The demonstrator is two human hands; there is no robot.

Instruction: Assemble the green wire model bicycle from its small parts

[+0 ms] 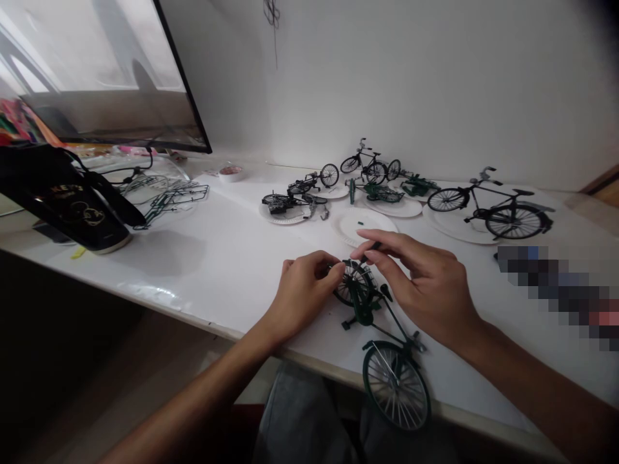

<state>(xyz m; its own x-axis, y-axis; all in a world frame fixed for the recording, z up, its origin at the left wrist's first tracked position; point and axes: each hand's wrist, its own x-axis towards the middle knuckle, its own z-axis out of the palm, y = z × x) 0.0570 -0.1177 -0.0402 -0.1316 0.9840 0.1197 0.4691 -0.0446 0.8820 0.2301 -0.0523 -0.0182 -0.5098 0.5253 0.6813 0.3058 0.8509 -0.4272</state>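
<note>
A dark green model bicycle [363, 310] lies at the table's front edge, its front wheel jutting out past the edge toward me. My left hand [309, 283] is closed at the rear wheel, thumb and fingers pinching near its rim; the exact grip is partly hidden. Between the thumb and fingers of my right hand [416, 277] is a small dark screwdriver [371, 251], slanting down to the rear wheel's hub area. Its tip is too small to make out clearly.
Behind the hands stands a paper plate [360, 223] with a tiny dark piece. Other plates carry black model bicycles [493, 205] and green bicycle parts [384, 192]. Wire frames [178, 196], a black tumbler [72, 200] and a monitor [111, 71] are at left. A pixelated patch covers the right.
</note>
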